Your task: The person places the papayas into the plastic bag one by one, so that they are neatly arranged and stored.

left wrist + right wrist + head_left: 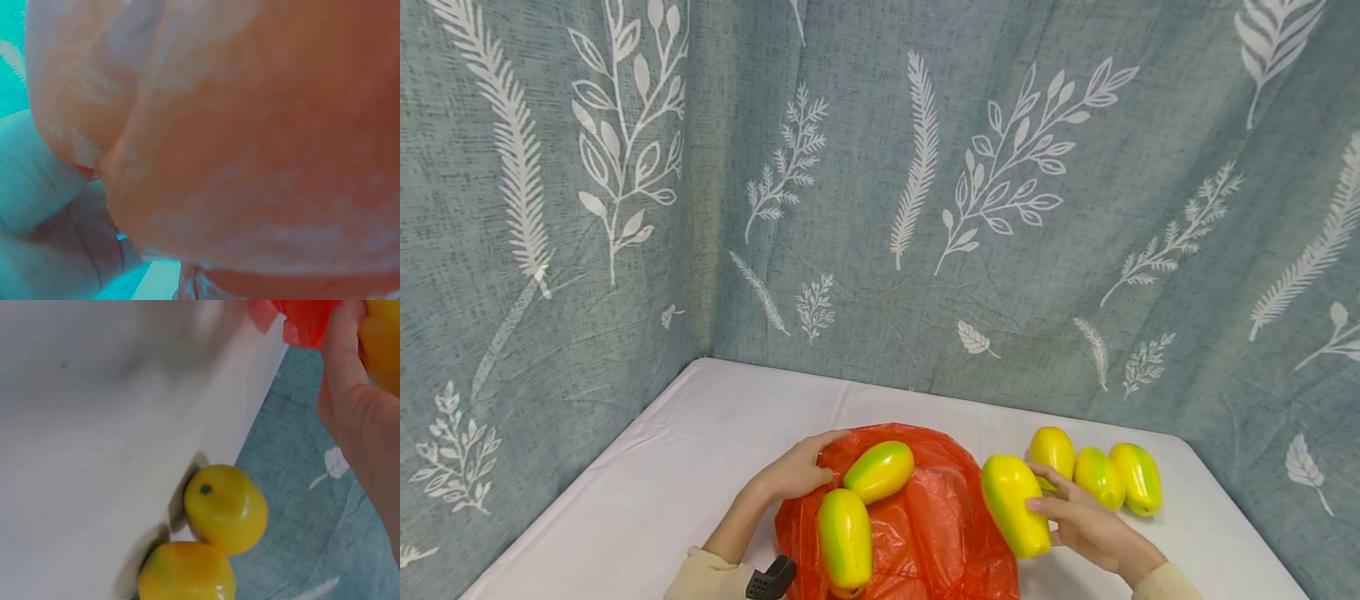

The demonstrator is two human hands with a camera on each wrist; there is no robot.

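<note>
A red plastic bag (925, 508) lies spread wide on the table, with two yellow-green papayas inside, one farther back (880, 472) and one nearer (845, 537). At the bag's left rim, my left hand (797, 471) grips the plastic between thumb and fingers; in the left wrist view the bag (250, 144) covers most of the scene. My right hand (1086, 521) holds another papaya (1015, 504), tilted, over the bag's right edge. In the right wrist view this hand (356, 394) shows at the upper right, and the held papaya (382, 347) is partly cut off.
Three more papayas stand close together at the right back, one left (1051, 452), one middle (1099, 479) and one right (1137, 477). A white cloth covers the table (700, 467). Patterned grey-blue curtains (865, 208) hang behind and beside it.
</note>
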